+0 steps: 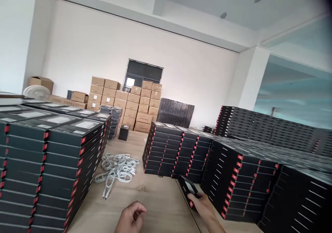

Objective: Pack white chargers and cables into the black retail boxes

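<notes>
My right hand (203,207) grips a flat black box with a red tab (188,188) and holds it low over the wooden table (158,198), close to the foot of a stack of the same black boxes (233,181). My left hand (129,219) hovers over the table near its front edge with the fingers curled in; nothing shows between them. A loose heap of white cables (116,167) lies on the table ahead of my left hand.
Tall stacks of dark boxes (52,163) wall the left side, and more black stacks (171,150) stand in the middle and right. Brown cartons (129,105) are piled against the far wall by a dark doorway. A single small black box (123,132) stands farther back.
</notes>
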Demonstrator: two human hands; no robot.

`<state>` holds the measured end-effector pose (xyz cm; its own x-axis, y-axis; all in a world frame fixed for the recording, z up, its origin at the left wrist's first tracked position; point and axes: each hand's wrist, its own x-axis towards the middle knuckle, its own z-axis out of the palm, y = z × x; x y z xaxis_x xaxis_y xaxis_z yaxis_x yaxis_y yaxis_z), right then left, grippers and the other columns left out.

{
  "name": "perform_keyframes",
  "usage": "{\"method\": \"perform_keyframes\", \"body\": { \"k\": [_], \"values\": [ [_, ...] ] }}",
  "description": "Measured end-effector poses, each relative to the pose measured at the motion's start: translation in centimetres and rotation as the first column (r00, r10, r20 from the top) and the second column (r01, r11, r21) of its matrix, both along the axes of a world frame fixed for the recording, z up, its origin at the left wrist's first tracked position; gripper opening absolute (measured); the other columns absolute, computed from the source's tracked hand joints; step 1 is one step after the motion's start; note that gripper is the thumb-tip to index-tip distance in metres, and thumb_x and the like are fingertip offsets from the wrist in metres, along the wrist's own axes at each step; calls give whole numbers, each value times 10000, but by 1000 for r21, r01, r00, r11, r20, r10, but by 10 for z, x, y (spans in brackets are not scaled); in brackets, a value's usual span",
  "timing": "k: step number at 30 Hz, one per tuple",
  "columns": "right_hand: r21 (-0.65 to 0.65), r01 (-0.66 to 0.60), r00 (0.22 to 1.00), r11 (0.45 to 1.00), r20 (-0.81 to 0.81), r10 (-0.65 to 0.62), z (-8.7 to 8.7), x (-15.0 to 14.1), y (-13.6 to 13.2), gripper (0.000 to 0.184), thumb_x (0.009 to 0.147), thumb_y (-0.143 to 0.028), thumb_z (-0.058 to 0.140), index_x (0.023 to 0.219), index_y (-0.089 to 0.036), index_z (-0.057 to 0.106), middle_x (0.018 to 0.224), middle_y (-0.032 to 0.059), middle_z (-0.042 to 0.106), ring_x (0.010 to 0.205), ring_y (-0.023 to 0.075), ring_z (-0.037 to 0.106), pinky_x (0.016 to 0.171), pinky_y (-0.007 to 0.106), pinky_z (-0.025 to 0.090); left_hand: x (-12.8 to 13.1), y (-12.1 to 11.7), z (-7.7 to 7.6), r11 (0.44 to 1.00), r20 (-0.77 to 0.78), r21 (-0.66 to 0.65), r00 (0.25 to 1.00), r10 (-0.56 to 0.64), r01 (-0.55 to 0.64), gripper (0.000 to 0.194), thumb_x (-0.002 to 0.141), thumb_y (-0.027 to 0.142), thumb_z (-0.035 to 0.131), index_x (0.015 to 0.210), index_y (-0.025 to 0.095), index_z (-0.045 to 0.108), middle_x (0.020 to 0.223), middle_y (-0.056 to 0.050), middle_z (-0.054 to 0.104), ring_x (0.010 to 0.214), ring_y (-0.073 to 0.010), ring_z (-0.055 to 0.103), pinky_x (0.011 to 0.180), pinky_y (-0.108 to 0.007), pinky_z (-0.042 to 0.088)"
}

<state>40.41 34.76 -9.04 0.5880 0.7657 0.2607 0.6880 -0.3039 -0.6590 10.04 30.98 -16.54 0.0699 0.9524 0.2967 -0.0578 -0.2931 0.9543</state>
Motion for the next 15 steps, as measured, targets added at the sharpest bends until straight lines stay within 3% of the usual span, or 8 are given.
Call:
{"method": "perform_keyframes", "body": {
  "k": [2, 3, 5, 8, 10, 12, 15],
  "values": [
    [50, -113, 992, 992, -41, 115, 3, -29, -11, 540, 706, -527, 537, 1070, -132, 591, 863, 115, 721, 895, 312, 692, 797, 386, 542, 0, -3, 9, 997, 115, -78, 993, 32, -23, 395, 740, 555, 606, 821, 175, 677, 631, -13, 605, 571, -162, 564, 511, -249, 417],
    [88, -184, 981, 979, -47, 188, 2, -48, -19, 576, 710, -519, 548, 1141, -137, 561, 981, 116, 710, 971, 295, 673, 843, 362, 534, 0, -5, 15, 990, 205, -134, 976, 68, -41, 467, 738, 600, 597, 916, 174, 674, 736, -45, 652, 665, -190, 617, 535, -257, 452],
    [302, -395, 914, 868, 40, 403, -3, -92, -37, 615, 681, -387, 625, 1243, -167, 514, 1258, 138, 593, 1182, 319, 551, 1001, 417, 445, -4, -11, 29, 972, 402, -233, 906, 135, -41, 619, 722, 640, 614, 1157, 201, 594, 1062, -110, 667, 932, -250, 654, 650, -293, 523],
    [323, -669, 741, 669, 223, 634, -15, -153, -58, 801, 526, -235, 766, 1291, -286, 534, 1366, 104, 500, 1257, 394, 445, 1079, 528, 324, -16, -15, 45, 967, 575, -253, 801, 165, -18, 772, 714, 578, 682, 1361, 275, 389, 1350, -126, 539, 1143, -274, 596, 816, -343, 539],
    [336, -703, 689, 627, 104, 717, -20, -176, -65, 935, 494, -260, 813, 1365, -284, 473, 1379, 118, 483, 1265, 411, 433, 1066, 537, 334, -28, -14, 51, 966, 608, -254, 768, 201, -52, 802, 683, 521, 737, 1363, 279, 386, 1356, -119, 549, 1150, -277, 597, 848, -343, 535],
    [394, -692, 607, 605, -137, 783, -24, -184, -68, 888, 620, -370, 769, 1419, -245, 400, 1371, 123, 504, 1265, 365, 463, 1048, 487, 377, -38, -11, 54, 968, 621, -241, 756, 209, -71, 773, 671, 486, 753, 1343, 277, 434, 1347, -101, 572, 1165, -282, 592, 887, -352, 524],
    [418, -764, 333, 492, -399, 854, -30, -180, -70, 599, 802, -452, 615, 1323, -177, 508, 1234, 113, 634, 1148, 298, 585, 972, 412, 460, -43, -10, 53, 986, 590, -167, 799, 114, -18, 719, 727, 474, 702, 1366, 279, 435, 1387, -83, 551, 1253, -284, 527, 1006, -394, 455]
  ]
}}
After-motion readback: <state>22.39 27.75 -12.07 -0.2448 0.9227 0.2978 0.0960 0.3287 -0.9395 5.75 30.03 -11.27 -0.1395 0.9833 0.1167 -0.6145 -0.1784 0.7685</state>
